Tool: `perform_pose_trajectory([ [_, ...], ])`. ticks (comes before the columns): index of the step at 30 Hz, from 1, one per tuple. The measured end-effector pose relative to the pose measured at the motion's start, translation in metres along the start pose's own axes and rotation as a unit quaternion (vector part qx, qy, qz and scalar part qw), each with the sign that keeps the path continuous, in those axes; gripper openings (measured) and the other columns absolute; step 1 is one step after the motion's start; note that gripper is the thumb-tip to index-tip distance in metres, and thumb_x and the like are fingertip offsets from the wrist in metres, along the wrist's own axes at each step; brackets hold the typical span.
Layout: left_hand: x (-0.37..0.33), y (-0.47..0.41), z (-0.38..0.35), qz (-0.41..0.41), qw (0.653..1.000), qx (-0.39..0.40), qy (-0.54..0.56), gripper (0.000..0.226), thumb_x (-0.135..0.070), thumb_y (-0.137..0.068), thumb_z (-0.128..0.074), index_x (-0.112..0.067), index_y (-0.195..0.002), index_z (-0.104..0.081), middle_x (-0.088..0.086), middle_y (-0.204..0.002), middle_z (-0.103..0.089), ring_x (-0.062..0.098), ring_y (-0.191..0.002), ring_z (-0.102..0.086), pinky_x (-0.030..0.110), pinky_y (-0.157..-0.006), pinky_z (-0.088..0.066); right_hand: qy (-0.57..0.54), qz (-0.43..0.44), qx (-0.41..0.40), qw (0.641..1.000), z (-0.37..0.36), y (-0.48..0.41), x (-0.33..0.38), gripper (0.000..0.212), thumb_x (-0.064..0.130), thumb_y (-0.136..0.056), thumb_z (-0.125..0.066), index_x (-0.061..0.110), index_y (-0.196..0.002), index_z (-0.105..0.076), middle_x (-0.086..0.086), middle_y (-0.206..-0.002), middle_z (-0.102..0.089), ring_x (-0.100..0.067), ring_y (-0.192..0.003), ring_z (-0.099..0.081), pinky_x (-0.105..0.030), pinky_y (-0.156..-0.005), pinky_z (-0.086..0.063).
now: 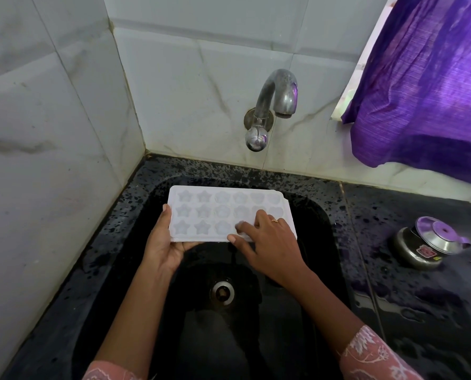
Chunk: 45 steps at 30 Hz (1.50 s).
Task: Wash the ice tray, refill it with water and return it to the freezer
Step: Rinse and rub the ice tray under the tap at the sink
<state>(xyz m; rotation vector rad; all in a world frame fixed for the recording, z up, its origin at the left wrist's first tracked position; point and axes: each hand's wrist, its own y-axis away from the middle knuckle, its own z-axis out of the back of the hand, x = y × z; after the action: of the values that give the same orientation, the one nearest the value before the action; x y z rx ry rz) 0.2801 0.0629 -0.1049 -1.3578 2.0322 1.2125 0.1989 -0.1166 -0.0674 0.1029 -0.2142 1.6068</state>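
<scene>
A white ice tray (217,209) with star and round moulds is held level over the black sink (322,231). My left hand (165,242) grips its near left corner, thumb on the left edge and fingers underneath. My right hand (267,237) lies on top of the tray's right part, its fingers spread over the moulds and slightly blurred. A metal tap (278,97) juts from the tiled wall above the tray, and no water runs from it.
The sink drain (223,293) lies below the tray. A wet black speckled counter (421,297) surrounds the sink. On it at the right stands a small steel pot with a lid (429,242). A purple curtain (426,78) hangs at the upper right.
</scene>
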Motion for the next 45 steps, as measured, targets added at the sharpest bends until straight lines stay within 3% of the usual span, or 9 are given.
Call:
perform_pose_trajectory([
  [13,-0.002,0.002,-0.003,0.012,1.000,-0.004,0.013,0.048,-0.044,-0.097,-0.036,-0.011,-0.127,-0.052,0.012,-0.107,-0.066,0.027,-0.093,-0.065,0.042,-0.058,-0.059,0.015,0.006,0.000,1.000,0.004,0.001,-0.002,0.043,0.055,-0.093,-0.030,0.029,-0.117,-0.054,0.001,-0.093,-0.042,-0.017,-0.085,-0.048,-0.029,-0.075,-0.029],
  [18,-0.002,0.003,-0.003,0.012,1.000,-0.003,0.010,0.047,-0.045,-0.097,-0.036,-0.012,-0.125,-0.054,0.010,-0.105,-0.067,0.026,-0.091,-0.067,0.043,-0.060,-0.059,-0.032,0.015,-0.076,0.996,0.009,0.001,0.010,0.038,0.046,-0.094,-0.039,0.019,-0.107,-0.062,-0.001,-0.084,-0.047,-0.016,-0.069,-0.043,-0.028,-0.066,-0.028],
  [24,0.001,0.004,-0.005,0.020,1.000,0.011,0.009,0.048,-0.046,-0.097,-0.034,-0.010,-0.120,-0.056,0.011,-0.100,-0.070,0.026,-0.083,-0.070,0.042,-0.057,-0.059,0.000,0.059,-0.012,0.998,0.003,-0.007,0.024,0.040,0.049,-0.093,-0.040,0.020,-0.112,-0.059,-0.006,-0.093,-0.048,-0.023,-0.080,-0.049,-0.030,-0.069,-0.026],
  [35,0.002,0.004,-0.007,0.025,1.000,0.011,0.005,0.049,-0.045,-0.097,-0.035,-0.009,-0.123,-0.055,0.013,-0.107,-0.067,0.028,-0.091,-0.066,0.043,-0.059,-0.059,-0.010,0.053,0.009,0.998,0.003,-0.009,0.018,0.041,0.053,-0.092,-0.041,0.025,-0.115,-0.060,-0.005,-0.094,-0.047,-0.023,-0.084,-0.049,-0.028,-0.070,-0.023],
  [45,0.005,0.007,-0.007,0.019,1.000,0.005,0.007,0.049,-0.045,-0.097,-0.036,-0.010,-0.125,-0.054,0.012,-0.104,-0.069,0.026,-0.085,-0.070,0.043,-0.057,-0.059,-0.019,0.025,0.003,1.000,-0.002,-0.009,0.017,0.042,0.055,-0.092,-0.039,0.026,-0.113,-0.061,-0.005,-0.097,-0.048,-0.022,-0.087,-0.050,-0.029,-0.073,-0.028],
])
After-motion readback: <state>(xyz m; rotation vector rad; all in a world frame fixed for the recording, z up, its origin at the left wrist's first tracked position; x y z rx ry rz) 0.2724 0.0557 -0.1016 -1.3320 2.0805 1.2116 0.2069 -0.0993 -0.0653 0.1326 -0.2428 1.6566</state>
